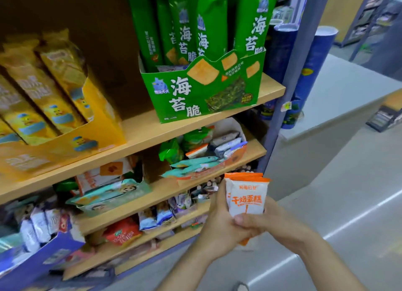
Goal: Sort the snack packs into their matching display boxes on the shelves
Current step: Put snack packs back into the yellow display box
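Note:
Both of my hands hold a small stack of white snack packs (247, 196) with orange tops and orange lettering, upright, in front of the shelves' right end. My left hand (219, 223) wraps the stack from the left and below. My right hand (269, 221) pinches its lower right, thumb on the front pack. Just above and left of the packs, an orange-and-white display box (233, 158) on the second shelf holds mixed packs: green, teal, white and grey ones.
A green seaweed-cracker box (202, 90) and a yellow box (65, 143) stand on the top wooden shelf (141, 138). Lower shelves carry a teal box (113, 195), a blue box (39, 260) and red packs (123, 231). Blue tubes (309, 73) and a grey counter (348, 95) stand at right.

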Tool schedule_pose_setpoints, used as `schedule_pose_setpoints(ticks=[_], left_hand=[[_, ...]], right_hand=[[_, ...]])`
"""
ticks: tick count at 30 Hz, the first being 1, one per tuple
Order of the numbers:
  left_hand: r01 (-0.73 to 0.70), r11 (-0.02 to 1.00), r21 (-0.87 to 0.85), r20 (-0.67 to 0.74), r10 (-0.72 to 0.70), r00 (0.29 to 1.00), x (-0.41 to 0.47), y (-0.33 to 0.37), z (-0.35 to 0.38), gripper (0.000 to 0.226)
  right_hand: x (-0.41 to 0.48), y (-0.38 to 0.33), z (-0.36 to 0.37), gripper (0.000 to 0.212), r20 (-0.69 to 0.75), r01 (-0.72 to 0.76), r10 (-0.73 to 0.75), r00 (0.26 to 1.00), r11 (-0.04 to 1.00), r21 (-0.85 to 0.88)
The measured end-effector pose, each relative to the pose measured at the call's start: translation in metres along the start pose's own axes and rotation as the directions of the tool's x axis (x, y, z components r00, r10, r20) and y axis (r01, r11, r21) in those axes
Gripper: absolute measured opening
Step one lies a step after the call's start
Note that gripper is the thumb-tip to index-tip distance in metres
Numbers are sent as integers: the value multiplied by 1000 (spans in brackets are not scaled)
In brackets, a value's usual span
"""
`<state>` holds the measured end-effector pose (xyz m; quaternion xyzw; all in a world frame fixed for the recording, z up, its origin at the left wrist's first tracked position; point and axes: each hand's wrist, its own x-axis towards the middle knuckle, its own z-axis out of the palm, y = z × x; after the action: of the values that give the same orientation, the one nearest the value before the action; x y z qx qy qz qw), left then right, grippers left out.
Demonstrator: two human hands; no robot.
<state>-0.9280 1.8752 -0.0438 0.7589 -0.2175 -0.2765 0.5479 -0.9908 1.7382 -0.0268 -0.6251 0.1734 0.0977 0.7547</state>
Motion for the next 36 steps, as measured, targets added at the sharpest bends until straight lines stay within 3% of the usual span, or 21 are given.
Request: schedule_pose_setpoints(ticks=[2,6,8,10,12,13,15,18,25,28,30,33,36], left_hand=[[-7,999,45,6,7,1000,9,-2,-3,87],[55,998,-27,31,-54,998,19,5,-24,90],[25,999,47,-119,-19,993,19,12,-38,80],[-8,982,191,-327,71,942,18,12,-57,64],[5,864,504,-409,233,882,22,3,-83,61],[29,766,643,-376,282,883,27,-4,-95,66],[66,566,822,-236,232,944,39,-18,-112,80],[47,367,929,-85,87,993,63,-30,-118,91],[-57,146,988,26,203,979,98,-18,-108,77],[-59,128,990,24,259,966,105,-14,-93,65],[-47,201,978,-3,242,970,109,-12,-86,62],[-46,291,956,-18,213,977,113,-13,-77,72],[-47,313,948,-22,214,977,115,-17,-67,78]], right_hand=[[9,0,-2,78,-42,10,-9,999,1000,19],[23,-5,-1,58,-134,45,-32,990,994,95],[27,-4,-4,57,-169,29,-2,986,988,154],[29,-3,-9,57,-210,-2,50,976,975,224],[32,-1,-12,56,-239,-13,85,967,957,290],[32,1,-14,56,-249,-13,95,964,950,312],[32,3,-13,58,-262,-21,115,958,942,335],[33,7,-9,53,-273,-31,141,952,928,371],[42,13,-5,66,-337,0,114,934,947,320],[50,7,-7,65,-344,42,67,937,953,299],[56,3,-11,64,-335,59,47,941,952,299],[66,-5,-22,67,-320,69,29,947,955,290],[78,-10,-35,71,-278,49,30,960,961,273]])
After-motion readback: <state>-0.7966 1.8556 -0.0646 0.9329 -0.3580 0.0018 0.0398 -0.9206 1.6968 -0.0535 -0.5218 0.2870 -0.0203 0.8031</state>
